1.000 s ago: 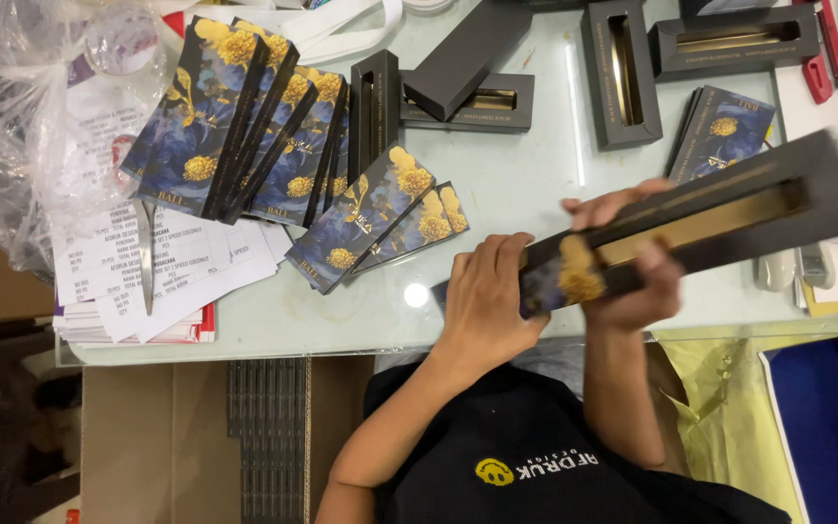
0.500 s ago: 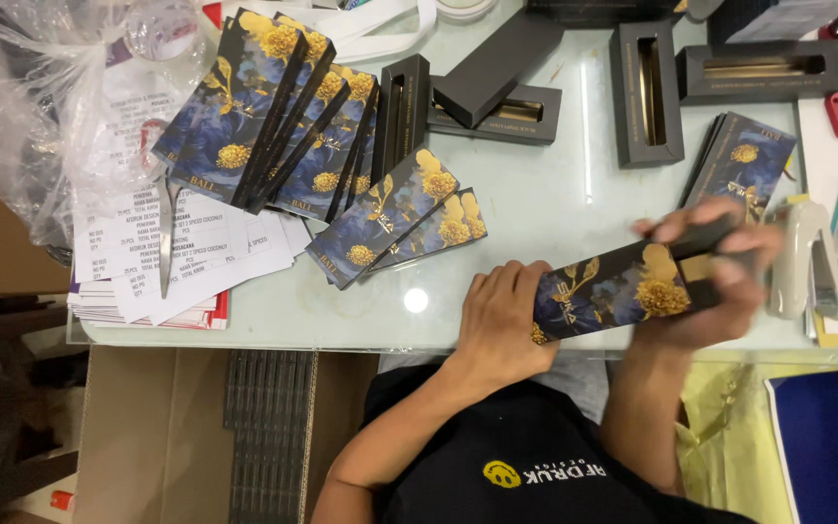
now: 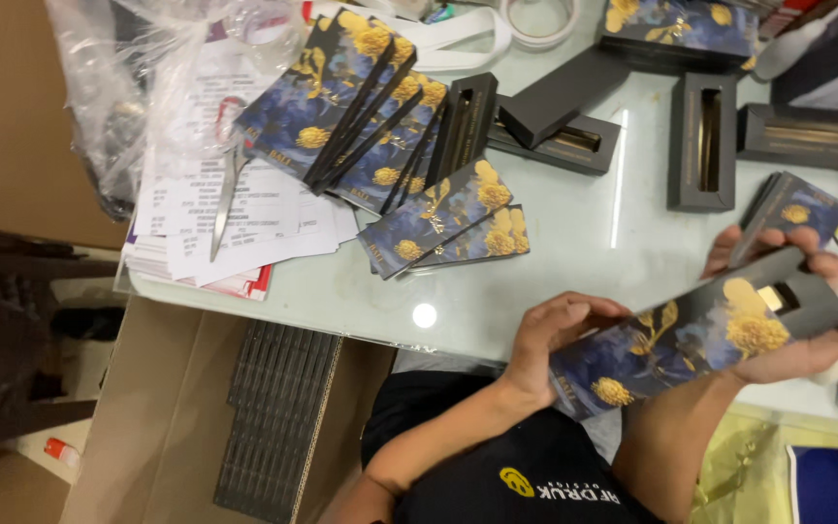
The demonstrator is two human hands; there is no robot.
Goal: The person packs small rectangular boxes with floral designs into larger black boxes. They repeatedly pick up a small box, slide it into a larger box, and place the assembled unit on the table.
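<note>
Both my hands hold one long blue sleeve box with gold flowers (image 3: 671, 349) just above the near edge of the glass table (image 3: 574, 262). My left hand (image 3: 555, 335) grips the sleeve's left end. My right hand (image 3: 817, 347) cups the right end, fingers curled over the top. There the end of a dark grey inner tray (image 3: 807, 296) sticks out of the sleeve, with a gold item showing in its slot.
A fanned stack of matching blue sleeves (image 3: 351, 107) and two more (image 3: 443, 218) lie on the table. Open grey trays (image 3: 702, 141) lie beyond. Scissors (image 3: 225, 199) rest on papers (image 3: 244, 243) beside a plastic bag (image 3: 128, 87). A cardboard box (image 3: 177, 417) stands below.
The grey tray, mostly outside the sleeve a second ago, has slid into it; only its right end shows now. Both hands have shifted slightly right.
</note>
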